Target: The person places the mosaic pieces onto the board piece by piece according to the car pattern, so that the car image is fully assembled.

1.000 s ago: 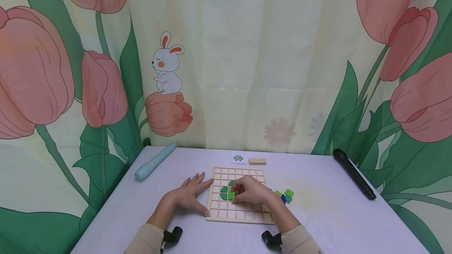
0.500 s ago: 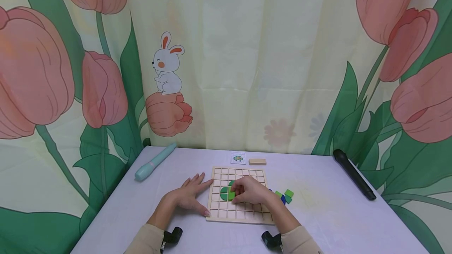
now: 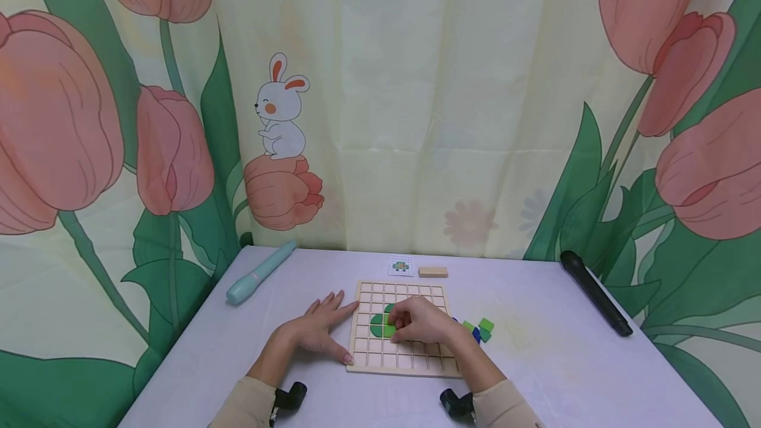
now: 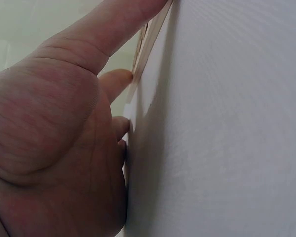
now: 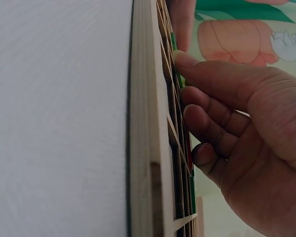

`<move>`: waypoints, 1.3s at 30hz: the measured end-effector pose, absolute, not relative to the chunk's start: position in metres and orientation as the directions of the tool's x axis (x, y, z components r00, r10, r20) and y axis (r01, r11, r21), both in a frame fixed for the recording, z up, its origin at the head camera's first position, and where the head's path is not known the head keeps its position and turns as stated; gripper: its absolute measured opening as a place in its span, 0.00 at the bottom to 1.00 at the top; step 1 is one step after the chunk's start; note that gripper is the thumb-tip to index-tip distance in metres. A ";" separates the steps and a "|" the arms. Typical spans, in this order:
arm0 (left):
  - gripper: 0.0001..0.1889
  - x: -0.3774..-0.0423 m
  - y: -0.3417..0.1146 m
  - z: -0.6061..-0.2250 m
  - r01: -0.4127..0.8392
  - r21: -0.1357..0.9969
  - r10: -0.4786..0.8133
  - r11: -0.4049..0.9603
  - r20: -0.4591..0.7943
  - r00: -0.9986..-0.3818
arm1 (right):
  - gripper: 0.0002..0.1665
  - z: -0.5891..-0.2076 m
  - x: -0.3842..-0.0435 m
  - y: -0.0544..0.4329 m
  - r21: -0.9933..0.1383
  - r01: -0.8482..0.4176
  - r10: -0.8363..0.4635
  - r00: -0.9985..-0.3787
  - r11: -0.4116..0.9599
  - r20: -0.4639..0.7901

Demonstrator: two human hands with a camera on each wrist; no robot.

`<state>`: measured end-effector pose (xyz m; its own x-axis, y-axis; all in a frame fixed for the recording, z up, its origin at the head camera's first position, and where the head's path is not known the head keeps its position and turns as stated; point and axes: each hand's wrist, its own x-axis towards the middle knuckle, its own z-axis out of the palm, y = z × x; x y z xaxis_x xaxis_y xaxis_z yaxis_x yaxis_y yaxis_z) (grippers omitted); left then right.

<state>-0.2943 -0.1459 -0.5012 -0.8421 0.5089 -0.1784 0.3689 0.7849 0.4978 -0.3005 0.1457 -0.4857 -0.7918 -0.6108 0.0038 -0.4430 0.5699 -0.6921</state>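
white table (image 3: 535, 349); left hand (image 3: 319, 329) touching grid board (image 3: 404, 372), fingers spread; right hand (image 3: 425, 321), fingers seemingly pinching green tile (image 3: 389, 331)

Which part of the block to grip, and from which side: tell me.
Probably best to take the block at mid-length, pinching its near and far long sides, coming from above. It lies flat, longer across than it is deep, so that pinch is the narrow one. The card lies close on its left and the board just in front.
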 end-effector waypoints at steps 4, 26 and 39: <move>0.62 -0.294 -0.147 -0.500 0.370 0.501 0.509 0.783 -0.173 -0.843 | 0.11 -0.486 -0.301 0.145 -0.690 -0.441 -0.606 -0.796 0.574 0.005; 0.62 -0.294 -0.145 -0.503 0.356 0.494 0.495 0.793 -0.180 -0.850 | 0.16 -0.462 -0.307 0.201 -0.696 -0.316 -0.369 -0.926 0.645 0.078; 0.62 -0.295 -0.145 -0.506 0.344 0.492 0.483 0.799 -0.186 -0.855 | 0.18 -0.457 -0.311 0.246 -0.697 -0.243 -0.298 -0.954 0.675 0.044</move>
<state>-0.2953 -0.1449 -0.5062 -0.8554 0.4833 -0.1865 0.3443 0.7994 0.4924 -0.3108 0.2463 -0.4569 -0.9536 -0.2978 0.0443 -0.2431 0.6747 -0.6969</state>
